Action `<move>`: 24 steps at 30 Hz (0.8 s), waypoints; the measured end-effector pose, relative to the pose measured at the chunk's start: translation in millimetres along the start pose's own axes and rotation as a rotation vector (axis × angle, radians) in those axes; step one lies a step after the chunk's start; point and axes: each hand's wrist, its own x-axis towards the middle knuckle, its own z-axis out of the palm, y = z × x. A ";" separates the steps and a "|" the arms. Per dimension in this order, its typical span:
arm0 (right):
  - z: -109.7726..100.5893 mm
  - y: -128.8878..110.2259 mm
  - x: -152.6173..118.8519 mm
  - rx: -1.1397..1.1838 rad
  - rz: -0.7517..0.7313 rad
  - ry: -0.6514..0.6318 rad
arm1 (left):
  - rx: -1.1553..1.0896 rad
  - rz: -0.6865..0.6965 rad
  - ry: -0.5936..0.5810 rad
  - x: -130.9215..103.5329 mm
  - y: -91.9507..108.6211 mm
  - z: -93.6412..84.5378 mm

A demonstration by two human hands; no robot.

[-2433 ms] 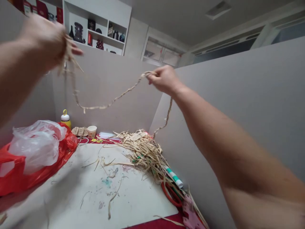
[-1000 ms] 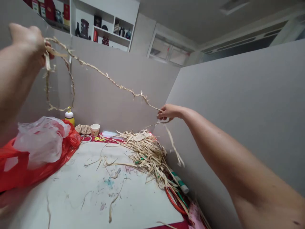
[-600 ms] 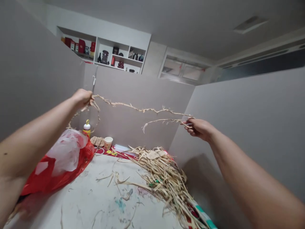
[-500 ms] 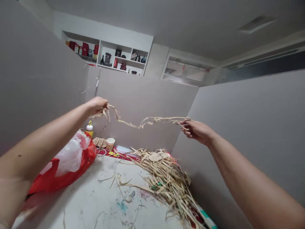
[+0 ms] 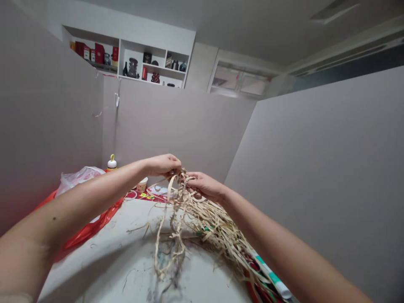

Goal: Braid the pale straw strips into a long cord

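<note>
A braided straw cord (image 5: 175,219) is pinched at its top by the left hand (image 5: 164,165) and the right hand (image 5: 205,187), which meet above the middle of the desk (image 5: 104,269); both are closed on it. The cord hangs in gathered loops to just above the desk, so the gathering appears largely done, though nothing is tied. A pile of loose straw (image 5: 217,227) lies toward the right edge. No writing can be read on the paper cup (image 5: 142,184) or bottle (image 5: 111,163) at the far left corner.
</note>
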 end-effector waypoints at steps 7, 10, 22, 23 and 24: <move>-45.0 13.9 -0.9 -0.673 0.196 0.341 | -0.012 -0.068 0.062 -7.5 -30.4 -14.7; -76.2 4.0 -6.4 -0.856 0.216 0.599 | -0.123 -0.077 0.198 -12.3 -45.8 -21.1; -76.4 46.2 -21.0 -1.340 0.436 0.562 | -0.644 -0.323 0.176 -47.5 -136.3 34.9; -61.3 47.9 -24.2 -1.348 0.405 0.545 | -0.678 -0.333 0.156 -48.7 -141.6 40.4; -44.8 47.9 -28.1 -1.362 0.346 0.559 | -0.710 -0.339 0.140 -49.3 -146.7 45.2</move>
